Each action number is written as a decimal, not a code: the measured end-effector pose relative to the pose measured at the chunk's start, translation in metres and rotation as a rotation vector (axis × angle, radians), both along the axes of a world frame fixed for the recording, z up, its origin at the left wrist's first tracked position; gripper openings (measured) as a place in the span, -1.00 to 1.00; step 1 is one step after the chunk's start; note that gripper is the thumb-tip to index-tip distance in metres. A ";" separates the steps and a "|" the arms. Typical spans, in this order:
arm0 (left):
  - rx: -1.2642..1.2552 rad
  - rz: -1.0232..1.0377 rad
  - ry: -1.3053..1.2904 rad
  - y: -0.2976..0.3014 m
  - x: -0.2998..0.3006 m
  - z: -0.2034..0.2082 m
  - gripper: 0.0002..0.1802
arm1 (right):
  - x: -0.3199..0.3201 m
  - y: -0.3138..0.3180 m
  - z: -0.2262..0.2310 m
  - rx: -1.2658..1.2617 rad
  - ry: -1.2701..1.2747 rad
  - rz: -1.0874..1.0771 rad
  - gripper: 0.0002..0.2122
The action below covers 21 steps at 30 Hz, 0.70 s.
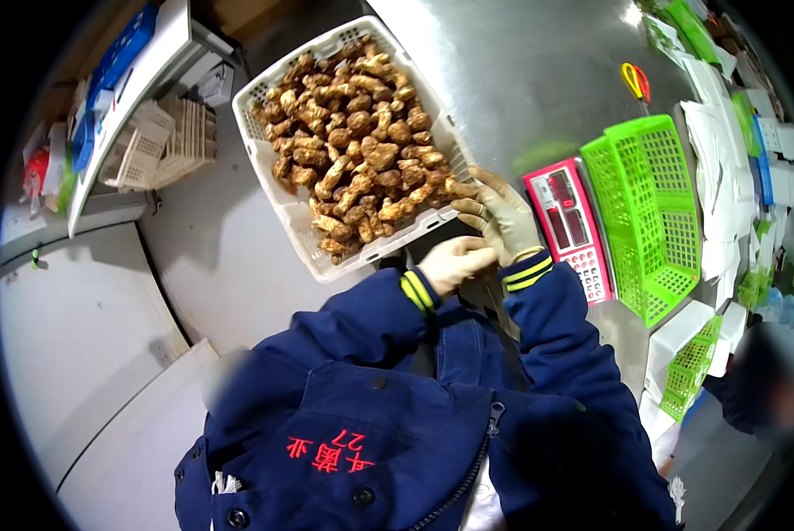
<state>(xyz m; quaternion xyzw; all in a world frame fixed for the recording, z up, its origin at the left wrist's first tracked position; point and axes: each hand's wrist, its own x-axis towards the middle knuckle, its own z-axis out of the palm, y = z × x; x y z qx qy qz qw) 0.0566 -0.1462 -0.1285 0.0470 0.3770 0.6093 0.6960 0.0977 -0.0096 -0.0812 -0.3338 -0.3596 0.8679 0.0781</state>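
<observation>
Brown, knobbly mushrooms fill a white perforated plastic crate in front of me. My right hand, in a pale glove, is at the crate's right corner, with a mushroom between its thumb and fingers. Just below it, my left hand, gloved too, has its fingers curled closed beside the right wrist, outside the crate's near rim. Whatever the left fingers may hold is hidden.
Right of my hands lies a pink-and-white digital scale, with green perforated baskets beyond. Scissors with yellow and red handles rest on the metal table. Pale crates are at left. Another person is at far right.
</observation>
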 end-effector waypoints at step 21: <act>-0.068 0.400 -0.348 -0.123 -0.134 -0.030 -0.56 | -0.093 -0.013 -0.072 0.018 -0.044 0.101 -0.62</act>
